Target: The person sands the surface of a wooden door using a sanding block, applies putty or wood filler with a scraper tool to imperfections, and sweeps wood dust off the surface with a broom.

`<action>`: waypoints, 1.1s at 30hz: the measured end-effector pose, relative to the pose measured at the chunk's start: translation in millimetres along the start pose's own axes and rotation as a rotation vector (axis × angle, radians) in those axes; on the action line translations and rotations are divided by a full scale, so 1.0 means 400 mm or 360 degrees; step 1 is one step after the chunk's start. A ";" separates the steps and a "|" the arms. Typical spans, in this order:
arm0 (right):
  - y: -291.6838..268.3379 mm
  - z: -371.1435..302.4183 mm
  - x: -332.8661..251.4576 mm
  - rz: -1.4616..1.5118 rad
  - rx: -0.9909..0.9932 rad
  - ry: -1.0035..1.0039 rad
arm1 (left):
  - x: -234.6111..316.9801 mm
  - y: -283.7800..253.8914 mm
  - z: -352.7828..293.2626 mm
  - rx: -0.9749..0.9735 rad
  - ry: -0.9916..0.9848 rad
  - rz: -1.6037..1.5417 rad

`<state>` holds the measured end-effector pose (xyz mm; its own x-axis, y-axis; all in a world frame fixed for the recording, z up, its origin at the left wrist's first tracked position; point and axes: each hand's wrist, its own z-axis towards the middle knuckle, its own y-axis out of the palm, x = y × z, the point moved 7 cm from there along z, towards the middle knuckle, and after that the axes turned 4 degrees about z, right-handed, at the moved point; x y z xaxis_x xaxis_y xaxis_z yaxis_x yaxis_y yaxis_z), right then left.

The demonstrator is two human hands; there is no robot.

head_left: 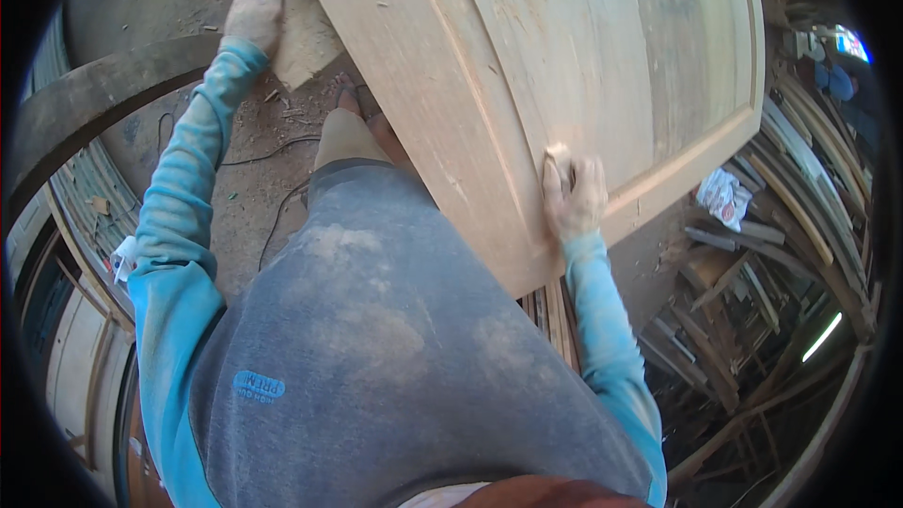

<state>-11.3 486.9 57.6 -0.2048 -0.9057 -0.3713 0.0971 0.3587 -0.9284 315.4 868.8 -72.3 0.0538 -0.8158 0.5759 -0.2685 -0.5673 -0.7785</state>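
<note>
A large pale wooden door panel (527, 66), with a raised frame and grooves, lies at a slant in front of me. My right hand (576, 196) rests on its near part, beside a groove. Between its thumb and fingers is a small pale piece (558, 149), whose exact kind I cannot make out. Far out at the upper left is my left hand (256, 17), closed, its fingers mostly hidden. It is beside a short, light wooden board (306, 38), and a dark edge shows past the thumb; what it grips is unclear. Wood chips lie on the panel's far part.
A curved wooden piece (113, 85) stands at the left, close to my left arm. Dark cables (273, 150) and wood scraps lie on the dusty floor. Stacked timber strips (800, 179) and offcuts fill the right, with a white plastic bag (723, 198) among them.
</note>
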 end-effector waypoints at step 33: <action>0.128 0.515 -0.274 0.0142 0.0001 -0.0073 | 0.030 0.005 -0.002 -0.0073 0.0172 -0.0359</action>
<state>216.9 557.9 53.8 -0.1502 -0.8794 -0.4517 0.1137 0.4385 -0.8915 314.7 857.9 -66.5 0.0146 -0.6510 0.7590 -0.3046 -0.7259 -0.6167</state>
